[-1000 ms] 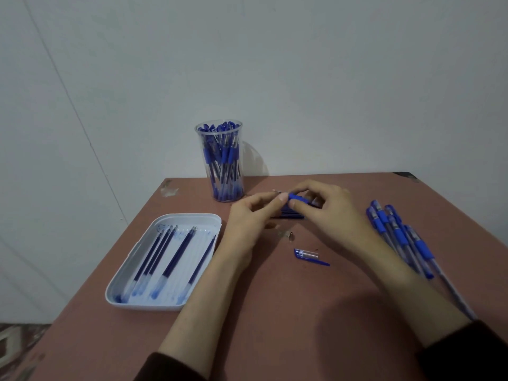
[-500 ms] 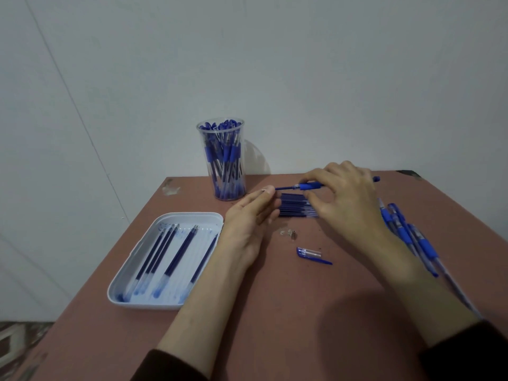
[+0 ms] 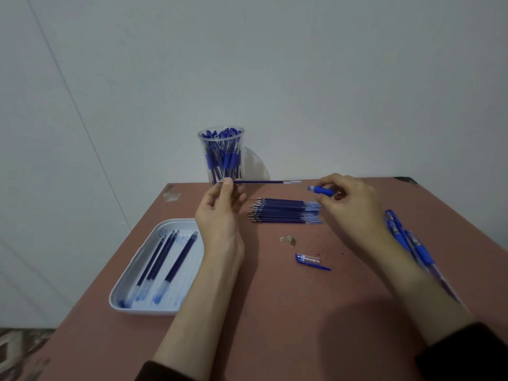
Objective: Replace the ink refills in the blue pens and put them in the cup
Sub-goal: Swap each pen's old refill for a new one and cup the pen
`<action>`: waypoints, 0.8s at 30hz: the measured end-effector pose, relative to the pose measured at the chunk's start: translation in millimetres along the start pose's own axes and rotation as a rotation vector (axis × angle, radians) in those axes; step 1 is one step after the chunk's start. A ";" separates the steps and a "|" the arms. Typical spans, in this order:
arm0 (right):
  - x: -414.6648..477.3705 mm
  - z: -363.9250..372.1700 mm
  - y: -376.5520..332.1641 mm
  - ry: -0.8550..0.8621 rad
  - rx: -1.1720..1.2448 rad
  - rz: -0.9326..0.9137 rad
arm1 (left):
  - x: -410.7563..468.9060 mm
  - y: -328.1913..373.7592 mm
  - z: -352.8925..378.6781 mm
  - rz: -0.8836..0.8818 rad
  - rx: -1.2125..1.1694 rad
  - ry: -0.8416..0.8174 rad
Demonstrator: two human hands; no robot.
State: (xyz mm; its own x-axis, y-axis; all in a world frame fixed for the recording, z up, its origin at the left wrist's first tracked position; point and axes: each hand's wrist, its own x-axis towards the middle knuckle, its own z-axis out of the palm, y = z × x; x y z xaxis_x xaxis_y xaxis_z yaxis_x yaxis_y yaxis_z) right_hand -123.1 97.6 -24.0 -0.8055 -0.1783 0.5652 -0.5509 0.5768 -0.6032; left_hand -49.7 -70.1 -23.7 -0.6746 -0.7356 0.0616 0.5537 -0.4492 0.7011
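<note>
Fingers [image 3: 226, 192] of the left hand [image 3: 220, 218] pinch one end of a single refill [image 3: 261, 182], held level in the air in front of the cup [image 3: 209, 134], its length running toward 3 o'clock. The right hand [image 3: 354, 207] curls its fingers [image 3: 334, 180] round a blue pen barrel [image 3: 320, 190], just off the refill's free end and apart from it. The cup, packed with blue pens [image 3: 222, 158], stands at 12 o'clock on the surface [image 3: 275, 325], by the far edge. Below the hands lies a stack of refills [image 3: 286, 214]. Loose pens [image 3: 404, 237] lie at 3 o'clock, a white tray [image 3: 148, 309] holding several refills sits at 8 o'clock, and a pen cap [image 3: 309, 259] lies near the centre.
</note>
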 end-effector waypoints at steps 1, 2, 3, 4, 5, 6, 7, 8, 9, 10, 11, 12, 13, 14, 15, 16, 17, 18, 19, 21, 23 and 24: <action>-0.3 0.3 0.0 0.002 0.035 0.021 | 0.8 0.9 -0.7 0.013 0.000 0.012; -0.4 0.9 0.1 0.004 0.064 0.040 | 1.2 1.0 -1.4 0.020 0.008 0.020; -0.6 1.3 -0.3 0.012 0.088 0.048 | 1.1 0.7 -1.7 0.025 0.031 0.019; -0.7 1.8 -0.9 0.030 0.105 0.035 | 0.5 -0.5 -1.7 0.025 0.065 0.011; -1.0 1.8 -1.9 0.056 0.110 -0.001 | -0.5 -2.4 -1.7 0.023 0.108 -0.002; -1.1 2.0 -3.4 0.079 0.105 -0.049 | -1.8 -5.0 -1.2 0.018 0.152 -0.021; -1.6 1.8 -5.3 0.080 0.089 -0.103 | -2.9 -7.8 -0.8 0.015 0.197 -0.042; -2.4 2.1 -7.6 0.051 0.067 -0.159 | -4.3 -10.5 -0.2 0.012 0.238 -0.065; -3.6 3.5 -9.6 -0.003 0.043 -0.210 | -5.5 -13.2 0.3 0.008 0.273 -0.091; -5.2 5.8 -11.5 -0.063 0.018 -0.247 | -6.8 -15.5 0.5 0.001 0.290 -0.116; -6.4 8.6 -13.3 -0.114 -0.011 -0.271 | -7.7 -17.2 0.7 -0.010 0.297 -0.138; -7.2 11.9 -13.9 -0.149 -0.043 -0.278 | -9.1 -17.9 1.0 -0.023 0.302 -0.157; -8.0 15.1 -14.8 -0.169 -0.072 -0.272 | -9.9 -18.2 1.2 -0.035 0.311 -0.169; -8.3 17.7 -15.0 -0.173 -0.089 -0.258 | -11.0 -17.7 1.6 -0.045 0.318 -0.178; -8.1 19.3 -14.7 -0.163 -0.096 -0.241 | -11.2 -17.4 2.0 -0.048 0.327 -0.180; -7.7 20.3 -13.8 -0.148 -0.102 -0.218 | -11.4 -16.8 2.0 -0.040 0.336 -0.172; -7.3 20.6 -12.8 -0.140 -0.117 -0.192 | -10.3 -16.4 1.4 -0.010 0.353 -0.153; -6.5 20.8 -11.0 -0.150 -0.145 -0.169 | -8.8 -15.5 0.8 0.035 0.376 -0.130; -5.8 21.5 -8.9 -0.186 -0.186 -0.153 | -7.1 -13.9 -0.2 0.086 0.404 -0.109; -5.5 23.3 -6.4 -0.296 -0.274 -0.147 | -6.2 -8.6 -0.3 0.143 0.426 -0.076; -6.1 23.9 -7.4 -0.385 -0.317 -0.153 | -7.0 -5.4 0.4 0.142 0.416 -0.056; -6.3 24.2 -7.9 -0.413 -0.324 -0.156 | -7.8 -4.4 1.2 0.128 0.408 -0.053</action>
State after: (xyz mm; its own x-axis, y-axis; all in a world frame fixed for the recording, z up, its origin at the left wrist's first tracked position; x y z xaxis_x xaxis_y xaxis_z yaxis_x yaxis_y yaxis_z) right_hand -119.0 74.9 -36.4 -0.7745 -0.5418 0.3266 -0.6276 0.7229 -0.2890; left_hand -47.5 -61.8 -26.4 -0.6430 -0.7404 0.1956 0.4035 -0.1105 0.9083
